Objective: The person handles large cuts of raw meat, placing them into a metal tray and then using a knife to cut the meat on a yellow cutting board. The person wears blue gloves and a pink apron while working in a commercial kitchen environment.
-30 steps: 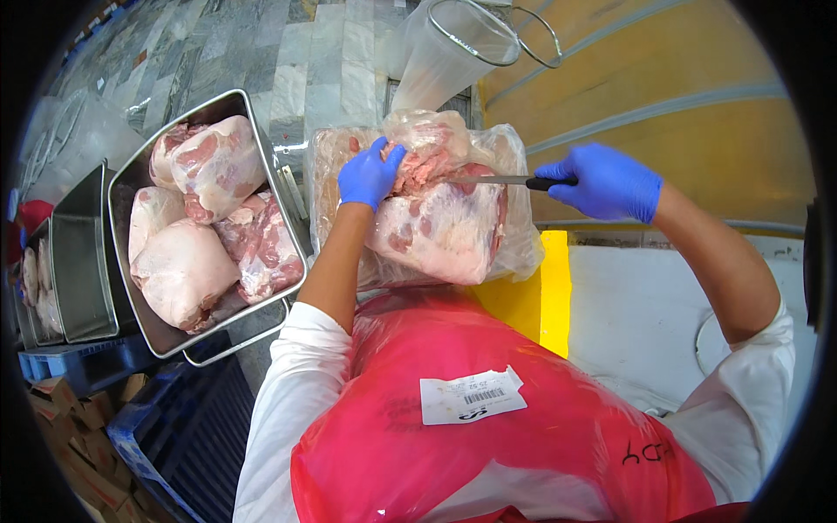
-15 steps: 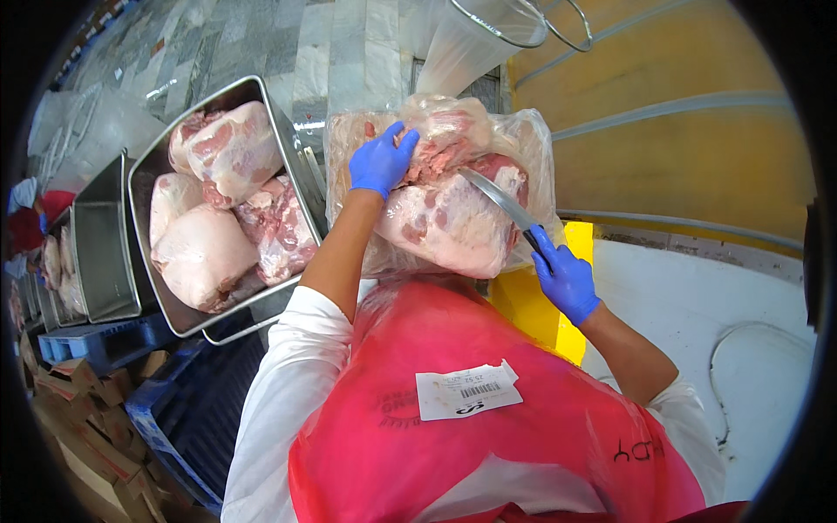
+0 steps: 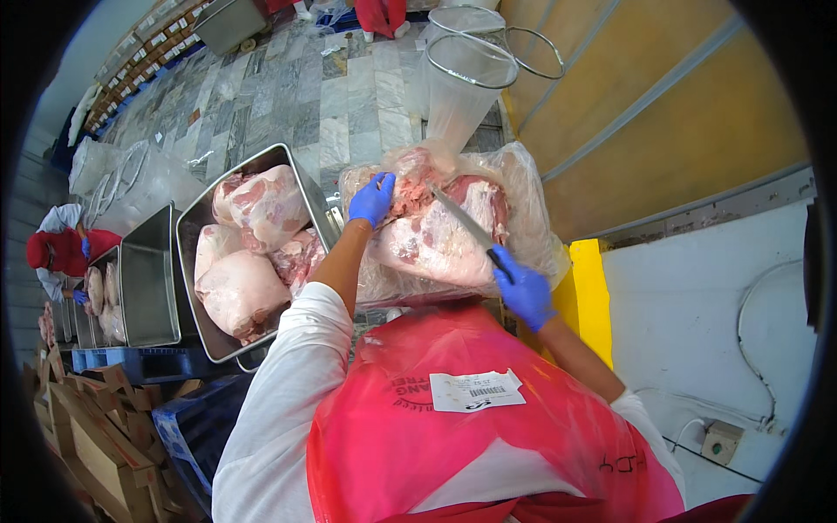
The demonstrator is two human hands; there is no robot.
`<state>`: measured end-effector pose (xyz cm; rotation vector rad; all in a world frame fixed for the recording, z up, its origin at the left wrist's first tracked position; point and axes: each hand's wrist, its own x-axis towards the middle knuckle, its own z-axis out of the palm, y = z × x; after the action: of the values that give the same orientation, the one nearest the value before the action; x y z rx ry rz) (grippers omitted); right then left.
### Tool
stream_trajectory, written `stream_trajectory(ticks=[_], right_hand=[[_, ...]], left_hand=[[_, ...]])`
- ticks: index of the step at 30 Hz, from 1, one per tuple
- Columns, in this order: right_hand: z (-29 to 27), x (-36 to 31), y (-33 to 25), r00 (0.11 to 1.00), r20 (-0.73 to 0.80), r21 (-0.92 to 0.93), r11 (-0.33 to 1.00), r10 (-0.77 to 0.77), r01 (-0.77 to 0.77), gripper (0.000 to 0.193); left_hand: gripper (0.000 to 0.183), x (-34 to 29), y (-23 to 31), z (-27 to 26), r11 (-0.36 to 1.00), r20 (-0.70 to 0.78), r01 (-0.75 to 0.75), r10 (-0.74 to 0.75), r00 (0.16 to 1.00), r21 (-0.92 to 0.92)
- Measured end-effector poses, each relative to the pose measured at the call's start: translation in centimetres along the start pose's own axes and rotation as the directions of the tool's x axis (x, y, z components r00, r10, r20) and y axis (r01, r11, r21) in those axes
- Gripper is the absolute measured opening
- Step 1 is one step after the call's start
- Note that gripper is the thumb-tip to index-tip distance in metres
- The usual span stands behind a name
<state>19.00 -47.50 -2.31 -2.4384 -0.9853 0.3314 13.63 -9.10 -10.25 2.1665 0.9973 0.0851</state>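
Observation:
A large block of raw pink meat (image 3: 436,240) lies in front of me in clear plastic wrap (image 3: 527,209). My left hand (image 3: 372,200), in a blue glove, grips the wrap and meat at the block's far left. A knife (image 3: 462,222) is held in my right hand (image 3: 523,292), also blue-gloved; its blade lies slanted across the top of the block, pointing away from me. I wear a red plastic apron (image 3: 453,436) with a white label.
A steel tray (image 3: 193,228) on my left holds several wrapped meat pieces (image 3: 240,292). More steel tubs (image 3: 144,279) stand further left, where another person in red (image 3: 61,253) works. Clear bags on wire hoops (image 3: 466,78) stand beyond the meat. Cardboard (image 3: 87,436) and a blue crate (image 3: 131,362) lie lower left.
My right hand has swung the knife from lying sideways at the right of the block to pointing away from me along its top. The left hand keeps its grip.

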Motion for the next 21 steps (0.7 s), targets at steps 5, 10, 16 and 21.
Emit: stream_trajectory(ticks=[5, 10, 16, 21], right_hand=[[-9.8, -0.1, -1.6, 0.989, 0.138, -0.171, 0.982, -0.052, 0.076, 0.041], [-14.0, 4.7, -7.0, 0.948, 0.249, -0.401, 0.87, -0.197, 0.286, 0.028], [-16.0, 12.2, -16.8, 0.803, 0.59, -0.543, 0.693, -0.087, 0.474, 0.025], [-13.8, 14.2, -18.5, 0.75, 0.659, -0.569, 0.612, -0.059, 0.549, 0.026]], left_hand=[[0.07, -0.2, -0.6, 0.5, 1.0, -0.014, 0.011, -0.012, 1.0, -0.008], [0.069, -0.1, 0.1, 1.0, 1.0, -0.017, 0.005, -0.005, 1.0, -0.001], [0.067, -0.3, 0.0, 1.1, 1.0, -0.064, 0.01, -0.011, 0.998, -0.018], [0.064, -0.7, 0.0, 0.4, 0.998, -0.036, 0.051, -0.052, 0.998, -0.031]])
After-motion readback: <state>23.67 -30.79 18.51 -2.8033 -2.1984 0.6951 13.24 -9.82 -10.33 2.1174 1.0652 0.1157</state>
